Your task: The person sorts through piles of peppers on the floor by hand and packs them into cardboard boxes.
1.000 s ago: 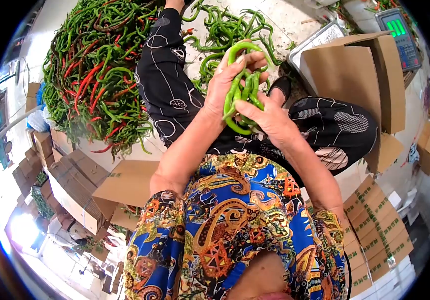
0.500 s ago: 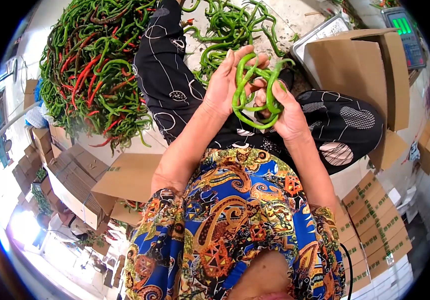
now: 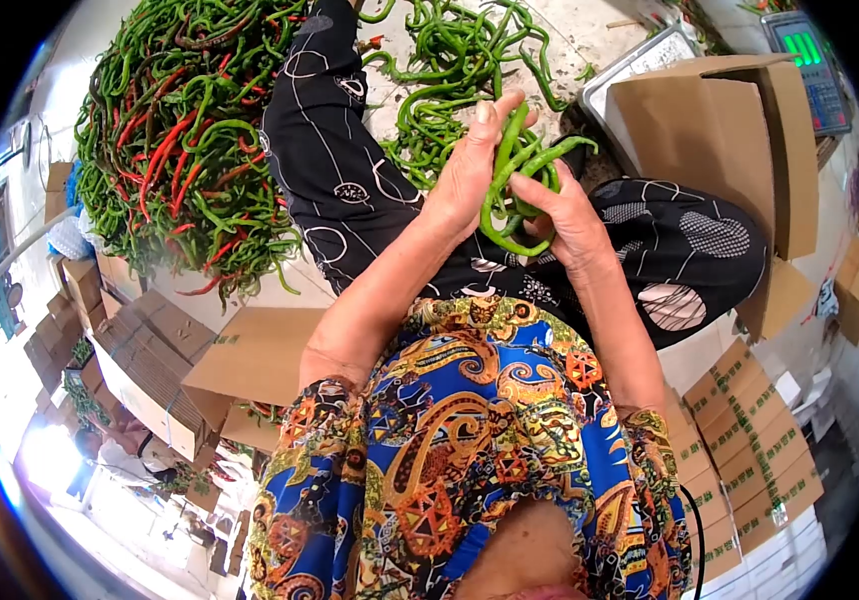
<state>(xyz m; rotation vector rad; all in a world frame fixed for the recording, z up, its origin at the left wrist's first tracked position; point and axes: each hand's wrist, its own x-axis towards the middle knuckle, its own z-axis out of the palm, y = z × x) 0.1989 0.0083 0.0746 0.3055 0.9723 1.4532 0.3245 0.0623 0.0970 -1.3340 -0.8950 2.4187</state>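
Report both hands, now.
Left hand: open, fingers extended against the green peppers.
Right hand: closed on the green peppers, thumb over them.

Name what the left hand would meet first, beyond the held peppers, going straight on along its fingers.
Likely the loose green peppers on the floor ahead of the left hand; its height above them is unclear, so it might pass over.

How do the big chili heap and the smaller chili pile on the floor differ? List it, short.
Color: the big chili heap mixes red chilies among green ones; the smaller chili pile is nearly all green.
Size: the heap covers far more floor than the pile.
Packing: the heap is densely mounded; the pile lies looser, with floor showing through its gaps.
Both hold long, slender, curving chilies.
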